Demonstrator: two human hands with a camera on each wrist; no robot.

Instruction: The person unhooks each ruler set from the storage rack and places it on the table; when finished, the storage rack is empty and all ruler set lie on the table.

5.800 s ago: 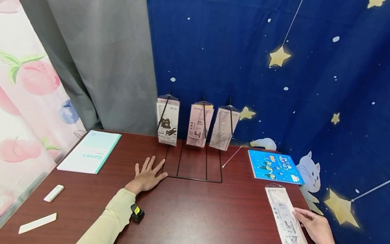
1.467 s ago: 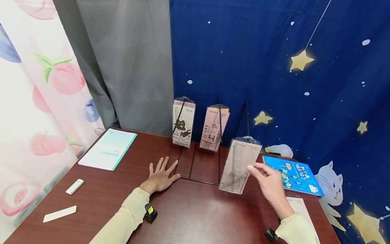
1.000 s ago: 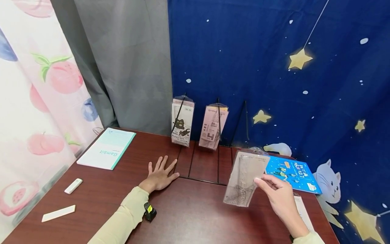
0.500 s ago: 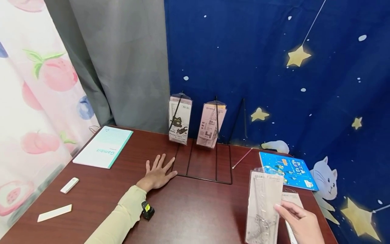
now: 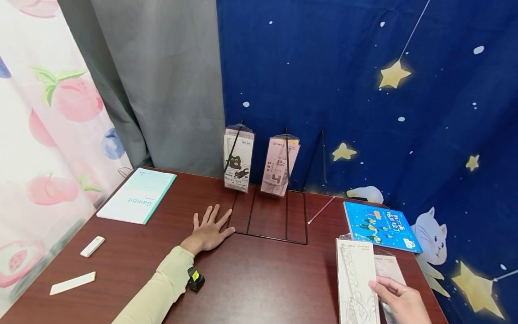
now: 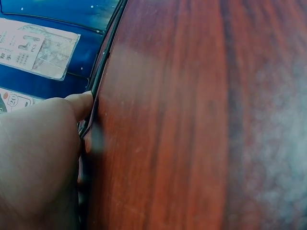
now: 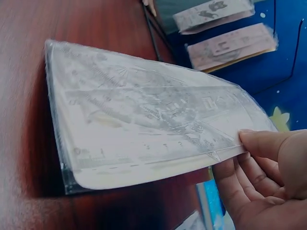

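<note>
The clear ruler-set packet [image 5: 356, 281] sits at about 5 o'clock on the table [image 5: 259, 279], near its front right corner, one long edge lifted off the wood in the right wrist view. The right hand [image 5: 398, 299] pinches its right edge, thumb on top and fingers curled beneath. A second packet [image 5: 387, 267] lies just under and beside it, toward 3 o'clock. A blue booklet [image 5: 378, 220] lies beyond, toward 1 o'clock. At 12 o'clock stands a black wire rack [image 5: 279, 198] with two hanging packets [image 5: 259, 159]. The left hand [image 5: 208, 229] rests flat at 9 o'clock, fingers spread wide, thumb touching the rack's base. A green notebook [image 5: 137, 195] lies at 10 o'clock.
</note>
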